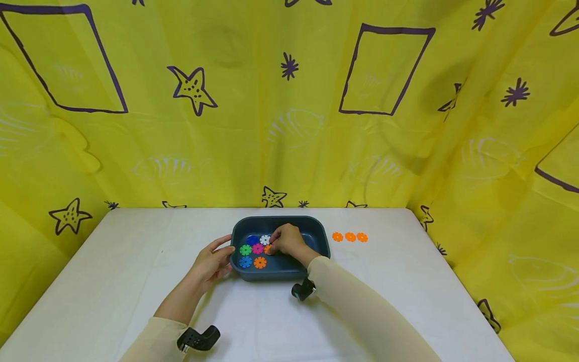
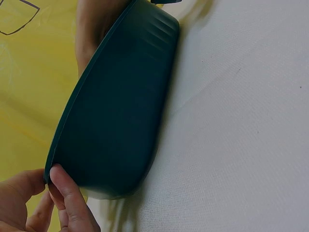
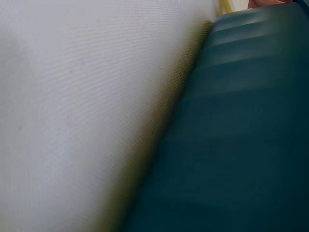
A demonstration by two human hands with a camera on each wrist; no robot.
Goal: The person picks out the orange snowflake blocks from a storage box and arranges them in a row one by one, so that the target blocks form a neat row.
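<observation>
A dark blue-green rectangular basin point(image 1: 276, 276) stands on the table. My left hand point(image 1: 214, 264) grips its left end, thumb at the rim and fingers along the outer wall; the left wrist view shows this pinch on the basin point(image 2: 111, 111) up close. Inside the basin my right hand point(image 1: 288, 239) reaches down and pinches an orange notched plastic disc point(image 1: 267, 249), partly hidden by the fingers. Around it lie a white disc point(image 1: 265, 240), a pink disc point(image 1: 257, 249), a green disc point(image 1: 246, 250), blue ones and another orange disc point(image 1: 260, 262). Only the basin's side fills the right wrist view.
Three orange discs point(image 1: 350, 237) lie in a row on the table to the right of the basin. A white cloth point(image 1: 135, 271) covers the table. Behind it and at the sides hangs a yellow curtain point(image 1: 244, 151) with drawn stars and fish.
</observation>
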